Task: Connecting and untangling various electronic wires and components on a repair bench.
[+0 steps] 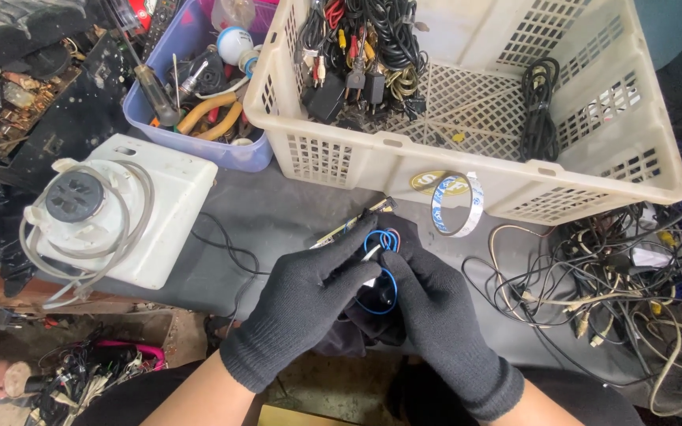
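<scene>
Both my hands wear black knit gloves and meet at the front of a dark worktable (278, 213). My left hand (297, 304) grips a narrow circuit board (354, 223) that sticks out toward the basket. My right hand (436, 312) pinches thin blue wires (384, 241) that loop off the board. A small dark part sits between the two palms, mostly hidden. A roll of tape (457, 205) stands on edge just beyond my fingertips.
A large cream plastic basket (593, 170) with black cables stands behind. A purple tub (199, 138) of hand tools is at the back left. A white appliance base (112, 213) sits at the left. Tangled cables (625, 276) lie at the right.
</scene>
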